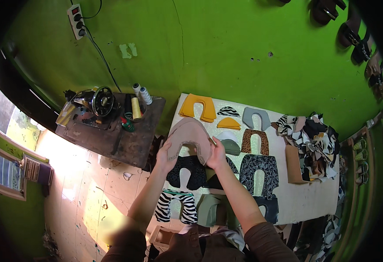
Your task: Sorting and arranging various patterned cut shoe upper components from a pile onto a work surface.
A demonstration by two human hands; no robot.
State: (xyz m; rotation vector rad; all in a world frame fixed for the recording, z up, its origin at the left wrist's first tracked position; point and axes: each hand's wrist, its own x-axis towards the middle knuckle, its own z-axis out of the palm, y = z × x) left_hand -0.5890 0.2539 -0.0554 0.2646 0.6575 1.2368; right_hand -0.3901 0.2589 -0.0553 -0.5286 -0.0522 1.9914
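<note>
Left hand: raised, fingers curled in a grip | Right hand: raised, gripping likewise | Forearms: extended forward, converging

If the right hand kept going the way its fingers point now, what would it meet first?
The right hand points up and away across the white board, gripping the tan U-shaped piece. Beyond that, probably the small yellow piece, though depth is unclear.

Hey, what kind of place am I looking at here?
Probably a small shoemaking workshop: a sewing machine with thread cones, stacks of cut U-shaped upper pieces on a white table, and sandals hung on the green wall.
</note>
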